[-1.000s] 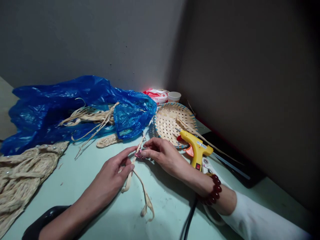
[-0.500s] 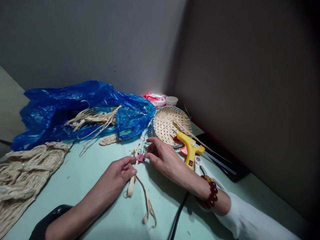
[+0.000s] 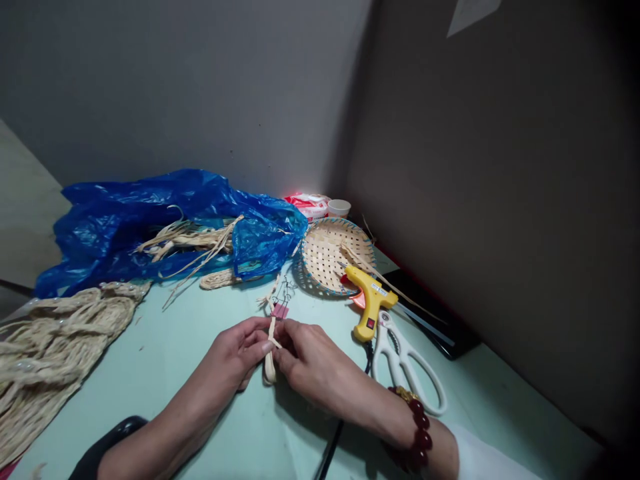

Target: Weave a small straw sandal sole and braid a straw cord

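Pale straw strips (image 3: 271, 373) run between my two hands at the middle of the table. My left hand (image 3: 239, 350) pinches them from the left, thumb and fingers closed. From the right, my right hand (image 3: 313, 363) has its thumb and forefinger closed on a strip that crosses the others. Just above my fingertips a pink binder clip (image 3: 280, 311) grips the straw, its wire handles pointing away from me. Beyond the clip, frayed straw ends (image 3: 269, 300) lie on the table. The lower strip ends are partly hidden by my hands.
A yellow glue gun (image 3: 373, 297) rests against a round woven basket (image 3: 325, 257), with white scissors (image 3: 407, 367) nearby. A blue plastic bag (image 3: 125, 220) holding straw lies behind; braided straw (image 3: 65, 353) lies left. A black cord (image 3: 331, 450) passes below my right forearm.
My right hand has come down from beside the clip's handles to the straw below it and closed on a strip. The long loose strip no longer hangs toward me.
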Tool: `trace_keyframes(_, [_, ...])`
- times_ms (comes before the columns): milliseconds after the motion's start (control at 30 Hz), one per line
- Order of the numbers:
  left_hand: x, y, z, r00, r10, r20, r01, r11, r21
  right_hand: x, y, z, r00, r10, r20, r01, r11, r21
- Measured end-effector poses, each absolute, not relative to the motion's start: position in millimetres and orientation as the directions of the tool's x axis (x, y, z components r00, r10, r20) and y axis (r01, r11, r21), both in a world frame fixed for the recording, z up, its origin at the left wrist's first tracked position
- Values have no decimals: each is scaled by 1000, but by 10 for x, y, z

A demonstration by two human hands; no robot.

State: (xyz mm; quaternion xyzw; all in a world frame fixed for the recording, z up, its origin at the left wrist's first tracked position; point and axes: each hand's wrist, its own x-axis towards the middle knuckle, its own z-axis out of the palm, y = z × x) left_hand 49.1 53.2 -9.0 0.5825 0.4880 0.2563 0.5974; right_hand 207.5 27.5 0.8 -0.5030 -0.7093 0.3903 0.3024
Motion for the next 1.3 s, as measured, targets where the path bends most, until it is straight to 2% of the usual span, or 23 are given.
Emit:
trace_keyframes(267, [468, 482, -92, 355, 922, -153, 458, -29, 888, 2093, 316, -81, -180, 983, 30, 466, 112, -878])
trace_keyframes(500, [507, 382, -80, 328, 943, -64, 559, -138, 818, 2053, 304, -112, -129, 991, 30, 439, 84, -894])
trace_keyframes(733, [496, 418, -127, 340, 934, -111, 493, -76, 867, 2106, 329, -72, -196, 980, 48, 506, 143, -851])
trace_keyframes(1033, [535, 485, -129, 339, 909, -244, 360, 114, 926, 2070, 113, 44, -191, 974, 120, 681, 220, -699])
trace_keyframes(1133, [546, 470, -106, 328, 904, -275, 295, 179, 939, 2009, -13, 29, -279, 946, 167, 753, 323, -573])
trace_keyframes(1300, [502, 419, -39, 378, 869, -319, 215, 253, 943, 1913, -147, -71, -540, 809, 234, 801, 579, -153])
